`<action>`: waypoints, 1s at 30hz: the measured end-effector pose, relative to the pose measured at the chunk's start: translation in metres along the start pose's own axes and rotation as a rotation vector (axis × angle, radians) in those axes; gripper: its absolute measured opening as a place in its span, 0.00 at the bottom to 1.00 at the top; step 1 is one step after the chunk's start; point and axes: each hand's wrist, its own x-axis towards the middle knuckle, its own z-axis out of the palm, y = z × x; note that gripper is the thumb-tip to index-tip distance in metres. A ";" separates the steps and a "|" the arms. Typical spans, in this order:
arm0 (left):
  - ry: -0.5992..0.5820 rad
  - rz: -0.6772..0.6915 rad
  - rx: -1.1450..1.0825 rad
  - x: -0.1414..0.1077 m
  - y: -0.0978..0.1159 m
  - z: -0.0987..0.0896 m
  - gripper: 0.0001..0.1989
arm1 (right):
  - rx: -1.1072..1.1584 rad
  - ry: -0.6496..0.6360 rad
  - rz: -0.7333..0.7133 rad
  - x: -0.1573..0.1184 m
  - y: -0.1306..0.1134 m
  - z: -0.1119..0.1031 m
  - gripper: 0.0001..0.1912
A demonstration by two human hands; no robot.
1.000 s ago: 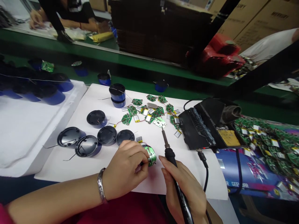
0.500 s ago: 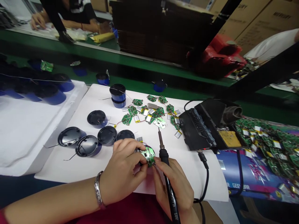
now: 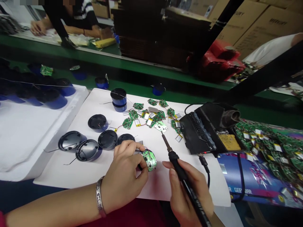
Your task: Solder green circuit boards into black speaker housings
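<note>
My left hand [image 3: 129,170], with a silver bangle at its wrist, pinches a green circuit board [image 3: 149,160] by its left edge. Fingers cover part of that board, and thin wires show along its top. A black soldering iron [image 3: 184,179] is gripped in my right hand [image 3: 189,192], its tip pointing up and away, apart from the held board. Beyond the tip lie a pale green board [image 3: 161,126] and several other circuit boards [image 3: 128,123] wired to small silver battery cells [image 3: 149,122]. Round black-and-blue housings [image 3: 88,150] stand left of my left hand.
A black soldering station [image 3: 196,132] with a yellow sponge [image 3: 228,142] stands at right, its cable running toward me. Beyond it is a pile of boards [image 3: 267,142]. A white foam tray [image 3: 28,135] borders the left. Across the bench, another person's hand [image 3: 38,28] rests by yellow packaging.
My right hand has drawn away from the board to the right, carrying the soldering iron. My left hand keeps its hold on the board. The view has shifted slightly.
</note>
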 end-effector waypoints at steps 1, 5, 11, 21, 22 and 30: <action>0.002 -0.001 0.000 0.000 0.000 0.000 0.08 | 0.003 0.043 0.068 0.001 0.000 -0.002 0.16; 0.024 0.005 0.011 -0.002 0.000 0.003 0.08 | 0.075 0.182 0.148 0.007 0.003 -0.010 0.11; 0.017 0.021 0.035 -0.003 0.002 0.004 0.08 | 0.152 0.194 0.110 0.018 0.003 -0.020 0.04; -0.043 -0.008 0.029 0.008 0.004 0.000 0.10 | 0.178 -0.079 0.010 0.038 -0.016 -0.026 0.06; -0.045 -0.005 0.033 0.008 0.004 0.000 0.10 | 0.159 -0.094 0.003 0.038 -0.016 -0.026 0.06; -0.067 -0.007 0.045 0.009 0.005 -0.002 0.10 | 0.139 -0.173 -0.010 0.042 -0.017 -0.026 0.08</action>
